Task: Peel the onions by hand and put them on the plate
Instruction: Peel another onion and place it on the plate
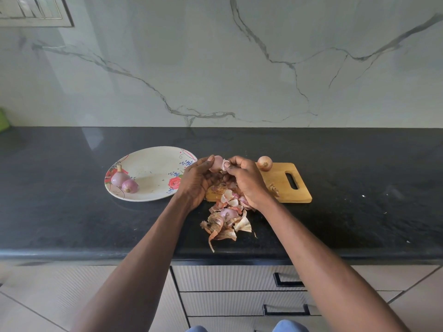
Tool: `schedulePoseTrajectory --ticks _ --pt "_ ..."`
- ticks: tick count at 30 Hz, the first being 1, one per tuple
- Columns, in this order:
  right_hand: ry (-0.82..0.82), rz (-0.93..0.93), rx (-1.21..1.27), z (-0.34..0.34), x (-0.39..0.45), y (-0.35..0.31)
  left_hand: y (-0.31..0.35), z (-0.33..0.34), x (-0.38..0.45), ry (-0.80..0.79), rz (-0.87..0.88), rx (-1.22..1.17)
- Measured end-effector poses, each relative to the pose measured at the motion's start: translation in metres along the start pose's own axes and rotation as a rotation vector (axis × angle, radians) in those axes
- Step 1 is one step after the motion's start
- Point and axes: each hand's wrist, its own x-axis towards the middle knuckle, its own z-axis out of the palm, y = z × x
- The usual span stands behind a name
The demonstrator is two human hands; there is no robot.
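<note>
No readable text, label, brand, number or sign shows anywhere. The plate (153,164) carries only a printed pattern of red roses and small blue sprigs, without lettering, and the wooden cutting board (282,185) bears no mark.

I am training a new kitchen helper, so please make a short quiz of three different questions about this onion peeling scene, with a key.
1. True or false: two peeled onions lie on the plate.
2. Where is the unpeeled onion? A) on the plate B) on the far edge of the cutting board C) in a drawer
3. Fill in: the left hand and right hand hold one onion above the pile of ____.

Key: 1 true; 2 B; 3 skins.
</note>
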Motion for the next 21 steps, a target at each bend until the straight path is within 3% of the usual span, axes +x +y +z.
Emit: schedulePoseTrajectory --ticks 10,15,17,21 --pt "-0.137 0.173 0.492 -0.004 -0.003 -0.01 0.004 0.005 -0.004 0.003 -0.042 0.026" --pt "-0.008 0.202 0.654 -0.009 0.0 -0.012 0.007 0.006 -0.004 0.033 -0.063 -0.052" --pt "0.08 0.196 0.564 -0.01 0.002 -0.011 0.007 0.006 -0.005 0.035 -0.062 -0.062" --pt "0.147 0.042 0.114 -0.009 0.001 -0.004 0.004 0.004 -0.004 0.009 -0.018 -0.015"
